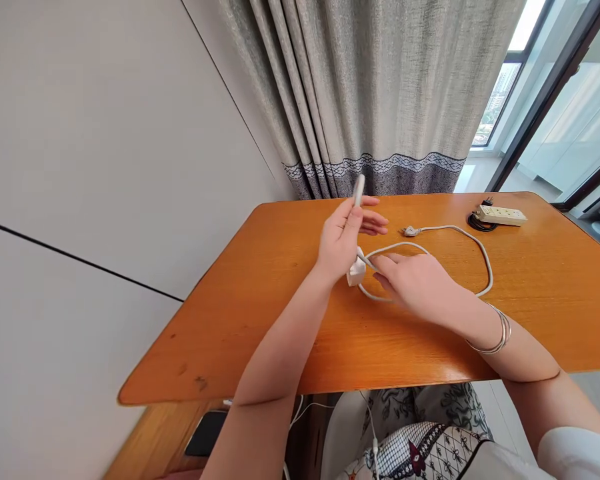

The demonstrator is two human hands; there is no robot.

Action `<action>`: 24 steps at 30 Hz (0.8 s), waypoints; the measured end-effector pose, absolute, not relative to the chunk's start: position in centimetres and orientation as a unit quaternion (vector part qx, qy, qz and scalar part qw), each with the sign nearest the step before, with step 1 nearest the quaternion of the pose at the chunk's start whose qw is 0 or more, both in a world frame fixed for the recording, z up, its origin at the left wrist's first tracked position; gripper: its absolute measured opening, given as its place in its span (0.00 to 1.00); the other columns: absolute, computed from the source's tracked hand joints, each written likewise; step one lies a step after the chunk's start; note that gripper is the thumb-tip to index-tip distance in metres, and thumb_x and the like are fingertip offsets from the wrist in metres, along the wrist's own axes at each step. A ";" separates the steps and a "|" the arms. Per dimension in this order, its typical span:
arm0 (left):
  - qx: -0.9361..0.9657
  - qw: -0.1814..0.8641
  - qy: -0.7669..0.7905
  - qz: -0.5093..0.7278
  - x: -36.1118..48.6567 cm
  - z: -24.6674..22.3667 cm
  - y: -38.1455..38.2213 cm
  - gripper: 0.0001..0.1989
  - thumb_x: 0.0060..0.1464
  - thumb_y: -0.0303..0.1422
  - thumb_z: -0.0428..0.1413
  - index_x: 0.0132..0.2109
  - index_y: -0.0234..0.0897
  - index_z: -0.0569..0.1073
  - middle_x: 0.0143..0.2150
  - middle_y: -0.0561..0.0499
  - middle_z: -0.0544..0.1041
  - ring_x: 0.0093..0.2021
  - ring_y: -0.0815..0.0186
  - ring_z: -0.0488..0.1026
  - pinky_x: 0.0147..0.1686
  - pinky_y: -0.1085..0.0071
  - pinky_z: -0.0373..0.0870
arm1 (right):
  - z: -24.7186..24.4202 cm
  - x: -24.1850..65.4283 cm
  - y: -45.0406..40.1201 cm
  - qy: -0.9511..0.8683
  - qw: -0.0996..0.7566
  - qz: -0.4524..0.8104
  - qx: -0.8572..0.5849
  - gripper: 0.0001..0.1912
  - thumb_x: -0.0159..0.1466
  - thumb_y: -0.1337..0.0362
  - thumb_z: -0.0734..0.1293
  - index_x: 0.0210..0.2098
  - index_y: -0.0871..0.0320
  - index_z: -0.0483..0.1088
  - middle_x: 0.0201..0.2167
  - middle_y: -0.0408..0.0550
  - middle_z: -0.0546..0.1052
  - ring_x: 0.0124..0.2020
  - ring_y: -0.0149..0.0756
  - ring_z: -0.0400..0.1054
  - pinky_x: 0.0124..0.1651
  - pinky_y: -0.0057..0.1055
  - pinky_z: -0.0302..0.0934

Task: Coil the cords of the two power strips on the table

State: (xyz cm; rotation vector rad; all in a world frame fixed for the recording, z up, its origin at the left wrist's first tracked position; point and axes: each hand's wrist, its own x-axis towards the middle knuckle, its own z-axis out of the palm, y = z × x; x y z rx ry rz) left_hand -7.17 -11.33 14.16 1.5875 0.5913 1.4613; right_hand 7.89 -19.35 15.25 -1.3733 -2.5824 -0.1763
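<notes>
My left hand (347, 233) is raised over the middle of the table, its thumb and fingers closed round a looped part of a white cable (359, 191) that sticks up above the thumb. A white block (356, 268), apparently a power adapter, hangs or rests just below that palm. To its right, my right hand (405, 277) has its fingers closed on the white cord beside the block. From there the cord (486, 257) curves over the table to a plug (410, 231) lying beyond my right hand.
The orange wooden table (220, 333) has rounded corners. At its back right lies a white power strip (503, 215) with a coiled black cord (481, 223). A grey curtain (400, 100) hangs behind. A dark phone-like object (206, 433) is below the front edge.
</notes>
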 end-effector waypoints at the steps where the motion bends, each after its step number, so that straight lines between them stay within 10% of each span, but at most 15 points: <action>1: 0.651 0.445 0.237 0.567 -7.0 14.1 -11.6 0.27 0.60 0.57 0.55 0.47 0.36 0.75 0.31 0.50 0.81 0.29 0.67 0.79 0.32 0.72 0.75 | 15.3 8.1 -19.5 -0.882 0.130 -0.079 -0.446 0.13 0.71 0.68 0.58 0.42 0.59 0.75 0.30 0.52 0.80 0.27 0.37 0.71 0.26 0.32 0.50; 5: 0.692 0.491 0.248 0.467 -6.9 14.4 -12.6 0.27 0.59 0.58 0.55 0.45 0.37 0.75 0.22 0.56 0.73 0.19 0.71 0.70 0.21 0.76 0.67 | 15.6 9.7 -18.9 -0.846 0.294 -0.136 -0.424 0.14 0.73 0.62 0.60 0.40 0.54 0.77 0.30 0.49 0.77 0.29 0.35 0.68 0.32 0.32 0.58; 11: 0.692 0.558 0.238 0.393 -7.1 15.4 -13.4 0.25 0.56 0.56 0.60 0.33 0.35 0.73 0.20 0.58 0.60 0.17 0.76 0.53 0.16 0.76 0.48 | 16.7 11.9 -16.9 -0.818 0.402 -0.057 -0.407 0.21 0.67 0.51 0.69 0.56 0.52 0.72 0.55 0.56 0.74 0.57 0.49 0.69 0.57 0.45 0.66; 24: 0.609 0.710 0.197 0.295 -8.1 15.7 -13.3 0.31 0.52 0.58 0.60 0.23 0.40 0.57 0.14 0.63 0.45 0.13 0.78 0.39 0.14 0.75 0.37 | 17.9 14.7 -16.7 -0.798 0.398 0.274 -0.361 0.14 0.69 0.54 0.67 0.47 0.56 0.75 0.37 0.48 0.82 0.39 0.36 0.77 0.44 0.34 0.71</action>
